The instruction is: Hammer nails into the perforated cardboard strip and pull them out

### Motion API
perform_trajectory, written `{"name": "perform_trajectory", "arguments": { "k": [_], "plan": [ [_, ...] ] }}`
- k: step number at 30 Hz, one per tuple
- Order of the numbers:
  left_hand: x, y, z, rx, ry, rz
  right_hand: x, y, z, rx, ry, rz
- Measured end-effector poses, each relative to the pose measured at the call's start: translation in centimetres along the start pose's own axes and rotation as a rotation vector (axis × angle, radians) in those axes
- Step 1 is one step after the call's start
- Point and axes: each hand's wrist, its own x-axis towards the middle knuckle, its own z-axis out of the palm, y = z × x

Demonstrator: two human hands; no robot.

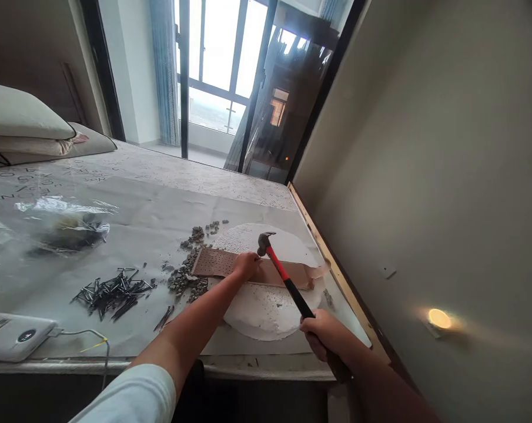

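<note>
Head view. Seen from the room, the right hand (321, 332) is closed firmly around the dark handle of a hammer (296, 294). From this grip the tool's long axis runs obliquely, forward and to the left, so that its metal head appears just beside the fingertips of the left hand (247, 266). Contact between head and fingers cannot be established. The left hand, the nearer of the two to the middle of the perforated board (269, 274), rests on it with fingers gathered; whether they pinch a small nail I cannot tell. The board lies forward and left of the right-hand grip, its long axis crossing from left to right, holes visible in its left part. Beneath it lies a round white slab (259, 314). Left of the left hand, gravel (188, 273) surrounds the board's end; farther left lies a heap of nails (111, 294).
</note>
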Motion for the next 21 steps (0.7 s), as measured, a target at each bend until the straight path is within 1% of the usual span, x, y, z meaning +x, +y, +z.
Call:
{"name": "perform_trajectory", "arguments": {
  "k": [3, 6, 10, 11, 14, 17, 20, 21],
  "plan": [
    [-0.1, 0.1, -0.1, -0.018, -0.007, 0.015, -0.8, -0.6, -0.2, 0.024, 0.035, -0.062],
    [-0.1, 0.1, -0.1, -0.021, -0.006, 0.009, -0.9, -0.7, 0.0, 0.027, 0.063, -0.078],
    [0.0, -0.1, 0.0, 0.022, -0.007, 0.006, 0.1, 0.3, 0.8, 0.019, 0.041, 0.03],
    [0.0, -0.2, 0.0, 0.032, -0.004, 0.013, 0.2, 0.4, 0.8, 0.027, 0.042, 0.035],
    [0.0, -0.3, 0.3, 0.031, 0.011, 0.046, 0.0, 0.2, 0.5, 0.066, 0.05, -0.031],
    [0.1, -0.4, 0.5, 0.001, 0.023, 0.032, -0.1, -0.2, 0.2, 0.084, 0.073, -0.073],
    [0.2, -0.5, 0.6, -0.052, 0.007, -0.003, 0.5, 0.4, 0.4, 0.063, 0.088, 0.007],
    [0.2, -0.5, 0.6, -0.103, -0.005, -0.029, 0.8, 0.6, 0.5, 0.056, 0.076, 0.041]
  ]
}}
